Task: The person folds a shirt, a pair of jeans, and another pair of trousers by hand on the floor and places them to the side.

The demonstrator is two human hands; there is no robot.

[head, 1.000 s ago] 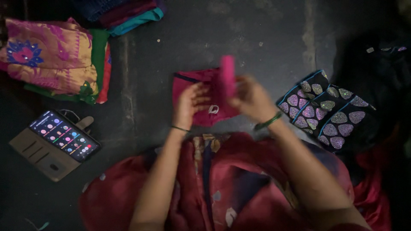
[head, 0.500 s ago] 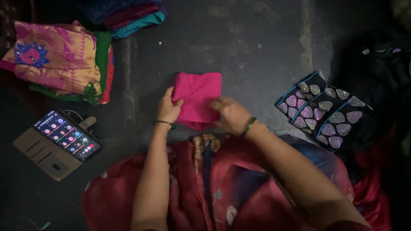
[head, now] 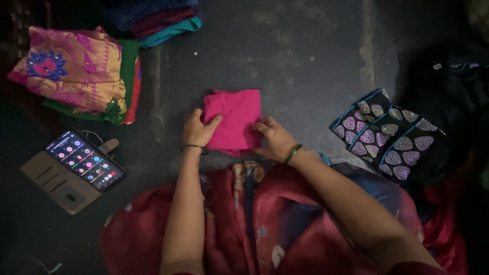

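Down on the dark floor (head: 305, 61), right in front of my knees, I'm pressing both hands onto a folded pink cloth (head: 233, 119). My left hand (head: 197, 130) is lying flat w/ fingers spread over the cloth's left edge, thumb side tucked against the fold, not gripping, just pinning it. My right hand (head: 275, 138) is doing the same at the lower right corner, fingers loosely curled and resting on the fabric; I can't tell whether any fingertip is hooked under the edge. Judging by the pose, 2 palms at opposite sides are keeping the square bundle from springing open and are flattening the creases.

Each wrist is wearing a thin bangle: a dark 1 on the left, a green 1 (head: 293, 153) on the right.

Moving outward, my lap is covered by a red patterned garment (head: 265, 219), just below the cloth. Off to the right, well apart, a black piece w/ sparkly heart-shaped motifs (head: 389, 135) is lying folded, prob. set aside as its own item. Upper left, a stack of folded fabrics topped by a pink-and-gold 1 (head: 76, 71) is sitting near another small pile w/ a teal edge (head: 163, 23) at the top. Lower left, a phone (head: 84, 160) w/ a lit screen is resting in an open brown flip case, w/in reach but clear of the cloth.
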